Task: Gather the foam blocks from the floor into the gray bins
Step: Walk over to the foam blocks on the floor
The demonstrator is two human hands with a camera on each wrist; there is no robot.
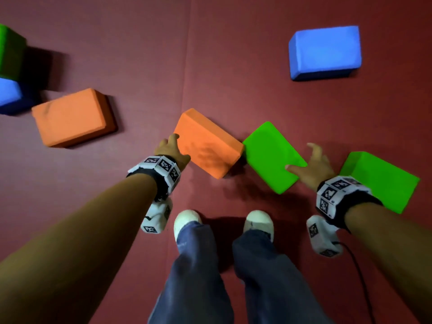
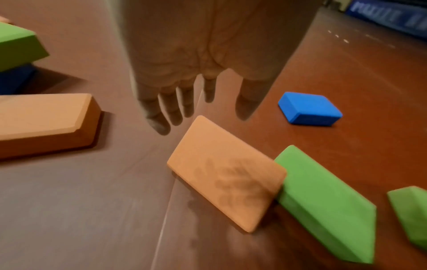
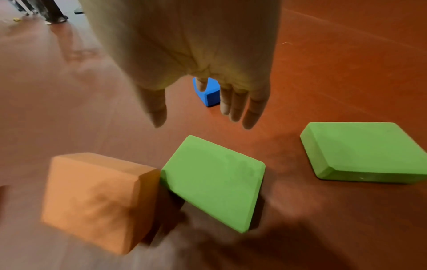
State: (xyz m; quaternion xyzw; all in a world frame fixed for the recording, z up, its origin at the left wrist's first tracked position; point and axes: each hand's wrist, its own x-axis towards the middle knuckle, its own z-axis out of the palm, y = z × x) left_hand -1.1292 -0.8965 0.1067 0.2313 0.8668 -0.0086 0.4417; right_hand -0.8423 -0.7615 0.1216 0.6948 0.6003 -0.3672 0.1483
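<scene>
An orange foam block (image 1: 208,142) and a green foam block (image 1: 272,157) lie end to end on the red floor in front of my feet, touching at one corner. Both look tilted. My left hand (image 1: 177,147) is at the orange block's left end. In the left wrist view its fingers (image 2: 161,124) are straight and spread above the block (image 2: 226,173), holding nothing. My right hand (image 1: 304,160) is at the green block's right end, thumb over its corner. In the right wrist view the fingers (image 3: 251,113) hang straight above that block (image 3: 215,180). No gray bin is in view.
A second orange block (image 1: 73,116) lies to the left and a second green block (image 1: 381,181) under my right wrist. A blue block (image 1: 325,51) sits far right. A green block (image 1: 10,50) rests on a blue one (image 1: 9,94) at the left edge. My shoes (image 1: 187,220) stand close behind.
</scene>
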